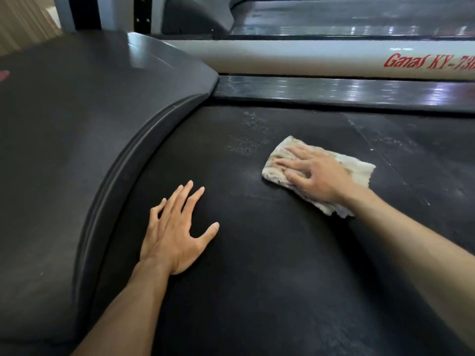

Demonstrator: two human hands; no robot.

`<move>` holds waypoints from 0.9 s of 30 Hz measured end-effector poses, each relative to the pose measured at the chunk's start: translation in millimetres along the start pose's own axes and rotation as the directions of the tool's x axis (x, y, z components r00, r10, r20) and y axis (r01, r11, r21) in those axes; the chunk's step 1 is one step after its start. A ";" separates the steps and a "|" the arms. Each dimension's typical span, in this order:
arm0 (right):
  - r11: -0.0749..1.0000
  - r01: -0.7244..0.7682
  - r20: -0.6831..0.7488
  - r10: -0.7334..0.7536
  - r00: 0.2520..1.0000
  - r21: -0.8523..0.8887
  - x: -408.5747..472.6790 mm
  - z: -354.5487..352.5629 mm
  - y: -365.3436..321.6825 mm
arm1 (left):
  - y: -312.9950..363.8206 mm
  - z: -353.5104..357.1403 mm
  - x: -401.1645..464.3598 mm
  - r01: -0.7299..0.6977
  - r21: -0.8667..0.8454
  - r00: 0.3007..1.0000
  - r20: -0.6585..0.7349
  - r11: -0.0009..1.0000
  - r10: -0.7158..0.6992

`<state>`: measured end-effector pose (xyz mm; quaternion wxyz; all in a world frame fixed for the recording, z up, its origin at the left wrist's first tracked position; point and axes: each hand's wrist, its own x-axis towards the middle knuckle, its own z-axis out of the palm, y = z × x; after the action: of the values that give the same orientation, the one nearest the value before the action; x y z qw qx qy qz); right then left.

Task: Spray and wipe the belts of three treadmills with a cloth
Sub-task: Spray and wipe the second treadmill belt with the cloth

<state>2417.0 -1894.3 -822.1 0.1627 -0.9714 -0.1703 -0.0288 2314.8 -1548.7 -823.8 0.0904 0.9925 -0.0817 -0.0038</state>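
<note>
A black treadmill belt [270, 265] fills the lower middle of the head view. A folded, off-white cloth [359, 170] lies on the belt at the right. My right hand [313, 173] presses flat on the cloth with its fingers spread and pointing left. My left hand [174, 227] rests palm down on the bare belt near the motor cover, fingers straight and spread. Wet spray speckles [250, 132] show on the belt just beyond the cloth. No spray bottle is in view.
The dark grey motor cover [77, 150] curves along the belt's left side. A shiny side rail [334, 89] borders the belt's far edge. Beyond it lies a white frame [282, 59] with red lettering and a neighbouring treadmill's belt [359, 19].
</note>
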 end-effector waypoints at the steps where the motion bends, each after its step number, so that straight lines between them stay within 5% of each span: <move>1: 0.996 -0.075 0.012 0.075 0.997 -0.039 15.7 -1.6 4.2 | -0.1 0.1 0.8 -0.001 0.002 1.000 -0.002 1.000 0.001; 5: 0.977 -0.130 0.056 0.141 0.988 -0.167 75.5 11.5 -17.7 | -0.7 -0.8 2.0 -0.002 -0.007 1.000 -0.006 1.000 0.002; 12: 0.994 0.108 0.066 -0.106 0.992 -0.031 14.1 16.0 -32.1 | -0.6 -0.9 1.4 0.009 0.007 1.000 -0.003 1.000 -0.009; 19: 0.985 -0.136 0.031 0.140 0.990 -0.108 102.8 26.5 -45.9 | -0.6 -1.8 0.9 0.022 0.020 1.000 0.000 1.000 -0.022; 23: 0.997 0.047 0.079 -0.042 0.996 -0.068 103.4 40.3 -94.0 | -1.3 -2.2 0.6 0.021 0.014 1.000 0.006 1.000 -0.021; 27: 0.991 0.127 0.079 -0.124 0.989 -0.032 69.3 26.8 -65.0 | -1.4 -2.5 1.3 0.017 0.016 1.000 -0.001 1.000 -0.017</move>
<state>2460.0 -1805.5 -819.8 0.1359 -0.9620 -0.2368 -0.0050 2316.4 -1547.1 -821.6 0.0822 0.9939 -0.0734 -0.0037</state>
